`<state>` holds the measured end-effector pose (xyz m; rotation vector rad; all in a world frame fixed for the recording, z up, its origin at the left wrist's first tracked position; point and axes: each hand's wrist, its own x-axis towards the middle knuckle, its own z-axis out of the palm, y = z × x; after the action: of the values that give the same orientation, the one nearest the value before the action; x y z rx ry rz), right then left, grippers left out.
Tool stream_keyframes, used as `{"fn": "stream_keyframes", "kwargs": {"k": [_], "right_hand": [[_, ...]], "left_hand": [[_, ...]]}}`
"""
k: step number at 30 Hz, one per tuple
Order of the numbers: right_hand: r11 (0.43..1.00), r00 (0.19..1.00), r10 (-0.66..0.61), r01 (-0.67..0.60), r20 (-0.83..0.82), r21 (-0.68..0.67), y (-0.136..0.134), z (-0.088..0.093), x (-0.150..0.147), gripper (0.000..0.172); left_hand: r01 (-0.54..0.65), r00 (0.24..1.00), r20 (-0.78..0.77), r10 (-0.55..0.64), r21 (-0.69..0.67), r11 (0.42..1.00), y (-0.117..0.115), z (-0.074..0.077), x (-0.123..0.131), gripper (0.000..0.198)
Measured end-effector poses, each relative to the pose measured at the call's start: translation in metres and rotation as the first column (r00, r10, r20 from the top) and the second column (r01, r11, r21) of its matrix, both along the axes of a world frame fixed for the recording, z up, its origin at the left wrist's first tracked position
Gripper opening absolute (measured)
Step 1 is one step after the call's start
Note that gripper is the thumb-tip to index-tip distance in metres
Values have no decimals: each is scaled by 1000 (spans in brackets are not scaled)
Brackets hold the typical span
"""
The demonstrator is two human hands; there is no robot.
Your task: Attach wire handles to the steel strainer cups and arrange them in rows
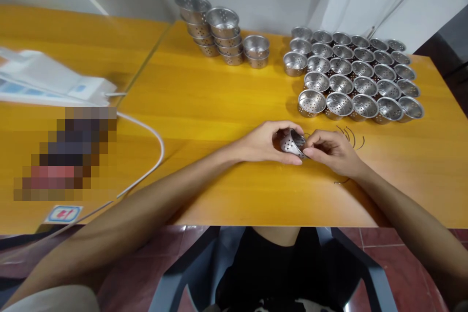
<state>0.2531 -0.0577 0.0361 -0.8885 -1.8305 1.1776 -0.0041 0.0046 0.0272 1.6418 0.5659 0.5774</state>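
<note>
Both hands meet over the near middle of the yellow table (pixel 219 87). The left hand (pixel 265 142) grasps a small perforated metal cup (pixel 291 142), tipped on its side with its narrow bottom toward the left palm, fingers curled over the top and thumb beneath. The right hand (pixel 329 151) pinches at the cup's open rim, fingertips drawn together there; whether it holds anything thin between them is too small to tell. The cup sits just above the tabletop, between the two hands. Just beyond the right hand lie a few curved wires (pixel 350 135), and one more wire (pixel 341 181) lies near the right wrist. Farther back on the right, many like cups stand upright in close rows (pixel 353 78), touching one another. Behind the middle, more cups are nested in stacks (pixel 219 34). On the left, a white cable (pixel 153 136) loops across the table, and a white packet (pixel 47 80) lies behind it.
</note>
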Motion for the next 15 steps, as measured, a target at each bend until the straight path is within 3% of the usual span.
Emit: {"fn": "stream_keyframes", "kwargs": {"k": [15], "right_hand": [[999, 994, -39, 36, 98, 31, 0, -2, -2, 45]], "left_hand": [[25, 1000, -1, -25, 15, 1000, 2, 3, 0, 61]]}}
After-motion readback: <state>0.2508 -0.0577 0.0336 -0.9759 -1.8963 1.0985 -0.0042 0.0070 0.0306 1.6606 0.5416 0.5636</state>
